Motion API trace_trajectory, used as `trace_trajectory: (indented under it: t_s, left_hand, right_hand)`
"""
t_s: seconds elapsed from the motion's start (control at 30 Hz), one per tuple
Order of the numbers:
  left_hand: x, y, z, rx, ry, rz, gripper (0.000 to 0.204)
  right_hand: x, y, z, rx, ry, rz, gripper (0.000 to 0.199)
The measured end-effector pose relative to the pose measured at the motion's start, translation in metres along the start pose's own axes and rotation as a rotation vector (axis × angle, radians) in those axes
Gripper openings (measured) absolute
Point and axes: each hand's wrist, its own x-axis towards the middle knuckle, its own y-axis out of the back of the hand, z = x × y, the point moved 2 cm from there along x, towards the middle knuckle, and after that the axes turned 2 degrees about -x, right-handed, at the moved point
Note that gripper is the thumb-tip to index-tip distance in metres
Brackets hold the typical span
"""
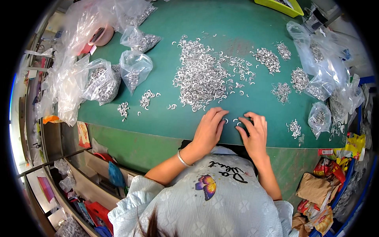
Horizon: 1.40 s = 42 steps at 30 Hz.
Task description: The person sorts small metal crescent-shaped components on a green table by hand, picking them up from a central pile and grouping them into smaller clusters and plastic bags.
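Observation:
Both hands rest low over the green table near its front edge. My left hand is half curled, its thumb and index fingertips apart, with a small silver crescent-shaped metal piece at the thumb tip. Across a short gap, my right hand has its fingers bent and thumb spread from the index finger. Another crescent piece lies by its fingertips, with one more beside the thumb. Whether either hand touches a piece is too small to tell. Beyond my hands spreads a large heap of crescent pieces.
Smaller piles lie to the right and others to the left. Clear plastic bags of metal pieces line the left side; more bags stand at the right edge. A yellow-green tray sits at the far right.

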Motion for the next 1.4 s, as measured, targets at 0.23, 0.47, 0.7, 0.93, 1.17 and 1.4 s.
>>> trace_trajectory:
  t_s: [0.23,0.47,0.7,0.93,1.17,1.4]
  left_hand:
    - [-0.002,0.007,0.007,0.170,-0.006,-0.040,0.037]
    - [-0.006,0.004,-0.002,0.238,0.003,-0.047,0.032]
    - [-0.005,0.008,0.000,0.188,-0.004,0.046,0.036]
    - [-0.005,0.002,-0.005,0.242,-0.034,-0.067,0.035]
    - [-0.013,0.013,0.000,0.193,-0.004,0.059,0.029]
    - [-0.018,0.017,-0.006,0.211,-0.018,0.034,0.027]
  right_hand:
    - [-0.008,-0.007,0.011,0.025,0.038,-0.024,0.025]
    - [0.000,-0.014,0.002,0.021,0.061,-0.065,0.018]
    - [-0.010,0.001,0.004,0.035,0.020,-0.009,0.018]
    - [-0.019,-0.008,-0.007,0.004,0.011,-0.065,0.021]
    - [0.009,-0.015,-0.020,0.000,0.102,-0.081,0.023]
    - [-0.004,-0.015,-0.012,-0.135,0.254,-0.215,0.035]
